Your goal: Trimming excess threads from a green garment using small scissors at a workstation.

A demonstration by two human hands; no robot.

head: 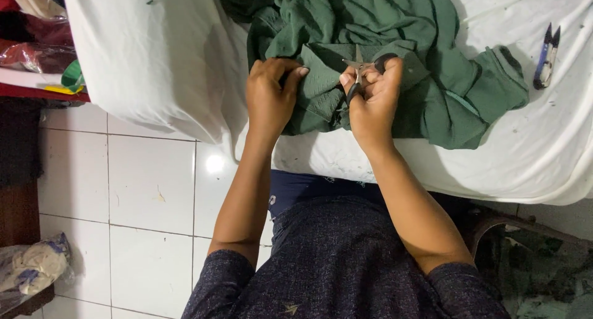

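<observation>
Dark speckled sleeves, right hand (372, 100) gripping scissors (358, 78), left hand (270, 96) pinching crumpled green garment (395, 47)

At the frame's upper right I see blue thread snips (547, 56) on a white sheet (154, 53); white floor tiles (148, 189) fill lower left.
</observation>
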